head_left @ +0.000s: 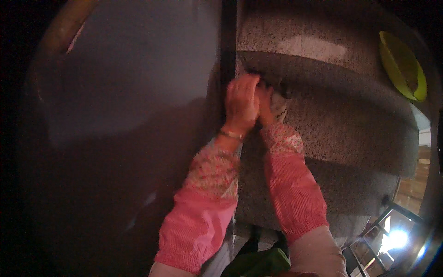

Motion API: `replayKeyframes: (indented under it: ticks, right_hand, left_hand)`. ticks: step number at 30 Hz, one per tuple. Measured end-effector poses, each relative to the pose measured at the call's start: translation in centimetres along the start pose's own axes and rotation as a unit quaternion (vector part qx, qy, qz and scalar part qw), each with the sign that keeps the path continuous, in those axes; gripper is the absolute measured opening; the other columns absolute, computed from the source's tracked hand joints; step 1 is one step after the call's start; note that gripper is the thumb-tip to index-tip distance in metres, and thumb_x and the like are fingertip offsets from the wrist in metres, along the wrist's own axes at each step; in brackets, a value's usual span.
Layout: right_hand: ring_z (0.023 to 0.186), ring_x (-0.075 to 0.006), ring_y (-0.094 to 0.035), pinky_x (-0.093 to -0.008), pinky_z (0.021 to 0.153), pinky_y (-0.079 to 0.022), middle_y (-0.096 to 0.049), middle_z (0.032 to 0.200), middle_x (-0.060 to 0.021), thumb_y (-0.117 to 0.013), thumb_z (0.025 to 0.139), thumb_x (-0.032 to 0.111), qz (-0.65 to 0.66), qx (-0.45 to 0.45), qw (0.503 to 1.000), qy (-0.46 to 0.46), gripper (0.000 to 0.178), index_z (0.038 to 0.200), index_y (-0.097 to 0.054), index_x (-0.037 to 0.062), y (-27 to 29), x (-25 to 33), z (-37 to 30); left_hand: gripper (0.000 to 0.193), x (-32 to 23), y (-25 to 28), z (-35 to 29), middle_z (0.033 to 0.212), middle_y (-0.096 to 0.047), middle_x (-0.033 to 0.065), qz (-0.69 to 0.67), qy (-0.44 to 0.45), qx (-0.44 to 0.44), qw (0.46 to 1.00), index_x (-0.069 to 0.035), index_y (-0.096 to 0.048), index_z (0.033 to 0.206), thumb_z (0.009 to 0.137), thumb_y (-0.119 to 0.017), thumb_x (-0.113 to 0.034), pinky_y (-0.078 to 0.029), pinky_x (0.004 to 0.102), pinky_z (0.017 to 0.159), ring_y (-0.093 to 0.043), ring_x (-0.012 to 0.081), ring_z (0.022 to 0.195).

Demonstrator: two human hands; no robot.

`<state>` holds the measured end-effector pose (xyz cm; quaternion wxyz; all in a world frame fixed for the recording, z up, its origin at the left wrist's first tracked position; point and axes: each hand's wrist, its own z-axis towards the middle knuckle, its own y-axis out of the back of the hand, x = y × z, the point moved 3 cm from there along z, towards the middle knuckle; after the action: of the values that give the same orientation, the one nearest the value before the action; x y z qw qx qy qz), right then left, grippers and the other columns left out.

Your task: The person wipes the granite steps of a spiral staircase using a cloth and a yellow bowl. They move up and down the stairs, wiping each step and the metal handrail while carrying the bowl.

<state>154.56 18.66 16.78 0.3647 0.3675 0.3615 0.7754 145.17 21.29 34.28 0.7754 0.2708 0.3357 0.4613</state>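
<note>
My left hand (241,104) is at the inner end of a speckled stone step (318,111), close to the dark side panel. Its fingers are bent and pressed together, closed on something I cannot make out. Directly beside it, touching it and partly covered by it, is my right hand (265,105), smeared by motion. A pale, crumpled cloth (279,107) with dark marks shows at the outer side of my right hand, which appears closed on it. Pink sleeve covers with floral cuffs are on both forearms, and a bracelet circles my left wrist.
A lime-green basin (402,67) stands on the stairs at the far right. The large grey panel (138,83) borders the steps on the left, with a brownish rail (69,25) at the upper left. A dark metal frame (369,249) stands before a bright light at the lower right.
</note>
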Motion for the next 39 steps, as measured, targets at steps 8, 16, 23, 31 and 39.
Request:
replayKeyframes:
  ticks: [8,16,23,31,39]
  right_hand:
    - [0.12,-0.0377,-0.04,-0.0671,0.086,-0.035,-0.048,0.128,-0.0115,-0.059,0.073,0.036,0.052,0.12,0.989,0.074,0.052,0.12,-0.051,0.0139,1.7,3.9,0.7]
    - [0.103,-0.0332,-0.056,-0.063,0.09,-0.037,-0.062,0.105,-0.0108,-0.061,0.073,0.029,0.089,0.273,0.957,0.032,0.031,0.101,-0.064,0.0155,0.5,2.9,2.2]
    - [0.089,-0.0345,-0.06,-0.0431,0.087,-0.048,-0.065,0.096,-0.0092,-0.062,0.072,0.023,0.258,0.361,0.888,0.122,0.024,0.093,-0.068,0.0136,5.5,4.2,0.1]
    - [0.067,-0.0165,-0.056,-0.0306,0.061,-0.046,-0.061,0.077,-0.0093,-0.063,0.079,0.025,0.594,0.14,0.776,-0.16,0.025,0.077,-0.059,-0.0001,19.4,3.4,17.0]
    - [0.101,-0.0303,-0.058,-0.0398,0.082,-0.047,-0.06,0.113,-0.0172,-0.068,0.071,0.053,0.255,0.142,0.956,0.011,0.074,0.12,-0.051,0.0004,5.9,-3.5,29.0]
  left_hand:
    - [0.022,-0.8,-3.4,-14.8,0.106,-0.057,0.0163,-0.097,0.335,0.242,0.905,-0.001,-0.054,0.097,0.077,-0.056,-0.007,-0.042,0.0434,0.081,-0.053,0.0351,0.097]
    - [0.036,-0.8,-8.7,-16.3,0.115,-0.054,0.0148,-0.102,0.28,0.243,0.923,-0.003,-0.047,0.115,0.081,-0.057,-0.011,-0.038,0.0409,0.091,-0.048,0.0342,0.108]
    - [0.044,-0.7,-8.4,-16.5,0.121,-0.053,0.0138,-0.096,0.286,0.2,0.932,-0.006,-0.044,0.125,0.084,-0.058,-0.013,-0.035,0.0404,0.098,-0.045,0.0339,0.116]
    - [0.015,-1.2,-6.9,-16.2,0.104,-0.058,0.0157,-0.025,0.278,0.08,0.957,-0.007,-0.056,0.098,0.083,-0.058,-0.01,-0.042,0.0493,0.088,-0.052,0.0372,0.102]
    - [0.007,-2.5,-6.6,-14.2,0.081,-0.053,0.0134,0.045,0.236,0.191,0.952,-0.007,-0.057,0.078,0.08,-0.057,-0.014,-0.044,0.0455,0.071,-0.052,0.0339,0.08]
